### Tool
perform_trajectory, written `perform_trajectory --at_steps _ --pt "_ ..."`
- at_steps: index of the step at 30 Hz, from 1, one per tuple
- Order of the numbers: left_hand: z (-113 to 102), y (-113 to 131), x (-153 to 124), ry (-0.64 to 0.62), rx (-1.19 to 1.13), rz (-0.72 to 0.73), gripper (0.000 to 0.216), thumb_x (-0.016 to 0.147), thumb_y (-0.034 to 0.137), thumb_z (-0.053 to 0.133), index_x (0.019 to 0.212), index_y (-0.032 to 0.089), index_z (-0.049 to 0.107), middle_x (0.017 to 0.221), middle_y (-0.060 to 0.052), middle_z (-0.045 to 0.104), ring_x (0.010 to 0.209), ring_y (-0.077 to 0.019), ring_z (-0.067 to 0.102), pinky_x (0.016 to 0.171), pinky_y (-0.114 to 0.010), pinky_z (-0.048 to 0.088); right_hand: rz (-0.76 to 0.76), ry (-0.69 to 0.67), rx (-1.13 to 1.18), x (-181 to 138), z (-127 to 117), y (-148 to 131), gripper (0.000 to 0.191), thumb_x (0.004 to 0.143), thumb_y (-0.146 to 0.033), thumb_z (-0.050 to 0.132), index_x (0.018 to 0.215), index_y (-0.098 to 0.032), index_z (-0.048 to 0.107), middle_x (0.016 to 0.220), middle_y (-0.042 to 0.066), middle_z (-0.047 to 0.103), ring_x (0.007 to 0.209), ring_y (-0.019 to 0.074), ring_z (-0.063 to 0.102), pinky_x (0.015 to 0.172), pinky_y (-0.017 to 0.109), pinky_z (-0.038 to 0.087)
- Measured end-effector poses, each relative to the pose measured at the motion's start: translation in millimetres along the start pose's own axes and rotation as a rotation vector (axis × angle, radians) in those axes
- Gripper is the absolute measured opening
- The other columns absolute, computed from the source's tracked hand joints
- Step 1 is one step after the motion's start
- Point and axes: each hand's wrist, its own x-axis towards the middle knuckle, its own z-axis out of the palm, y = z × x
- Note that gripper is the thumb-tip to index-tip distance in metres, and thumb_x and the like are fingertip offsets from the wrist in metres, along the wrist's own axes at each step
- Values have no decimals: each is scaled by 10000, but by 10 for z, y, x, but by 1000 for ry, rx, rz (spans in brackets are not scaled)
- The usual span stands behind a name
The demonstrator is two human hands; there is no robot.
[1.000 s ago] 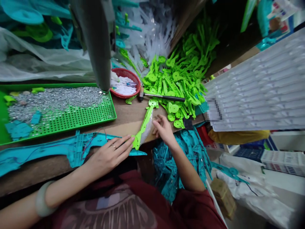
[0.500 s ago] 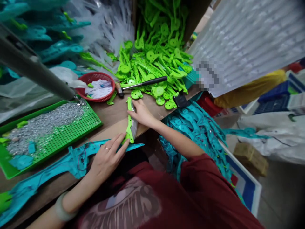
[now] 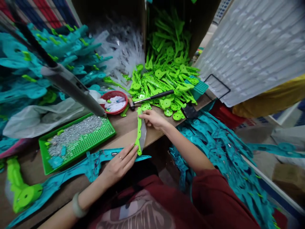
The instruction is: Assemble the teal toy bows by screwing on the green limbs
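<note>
A lime-green plastic strip with a translucent blade-shaped piece (image 3: 142, 135) along its right side lies at a slant over the front edge of the workbench. My right hand (image 3: 154, 120) pinches its upper end between thumb and fingers. At the lower end, the fingers of my left hand (image 3: 122, 161) press together against the green part; my left thumb is hidden. Beneath my left hand runs a long teal plastic half-shell (image 3: 64, 181) with thin wires, a small metal coil near my fingers. A hammer (image 3: 152, 98) with a black handle lies beyond my right hand.
A green perforated tray (image 3: 100, 135) of small metal parts and a red basket (image 3: 114, 111) stand left. Lime-green parts (image 3: 162, 79) are heaped behind. Teal shells (image 3: 214, 143) pile up right. A grey pole (image 3: 76, 89) slants across the left; a lime-green assembly (image 3: 23, 194) lies near left.
The view has shifted, so the bench appears farther right and lower. Both hands stay on the green strip, and the left fingers have drawn closer together at its lower end.
</note>
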Motion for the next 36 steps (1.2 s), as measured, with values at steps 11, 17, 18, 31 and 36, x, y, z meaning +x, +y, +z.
perform_trajectory --at_steps 11,17,18,31,36 --pt "-263 58 129 23 -385 -431 383 1009 396 527 1308 165 590 1429 -133 609 1330 -243 572 1101 -383 481 -64 -86 144 -66 46 99 375 609 -380 824 737 -193 526 533 -111 491 387 34 431 320 127 277" --pt "-51 -250 781 -200 -946 -946 430 955 471 489 1171 146 672 1168 -113 733 1032 -282 686 910 -380 508 -63 -51 98 -100 56 150 325 657 -376 766 795 -205 526 561 -109 505 364 22 405 314 122 282" --pt "-4 -309 832 -231 -1002 -940 409 944 461 479 1084 145 699 1080 -99 752 952 -274 693 850 -362 505 -65 -40 90 -105 53 156 322 662 -378 759 792 -207 519 569 -106 512 362 19 399 313 121 283" --pt "78 -387 712 -258 -1072 -976 391 888 533 511 799 179 649 707 -1 636 650 -173 555 580 -267 317 -83 81 74 -33 123 202 353 673 -501 744 782 -196 604 498 -60 566 296 47 386 254 156 254" --pt "-5 -410 621 -313 -1034 -947 363 883 547 550 862 203 666 827 -28 695 767 -212 619 647 -281 357 -103 139 62 -20 177 231 364 674 -533 718 768 -203 596 468 -70 528 280 39 329 257 168 230"
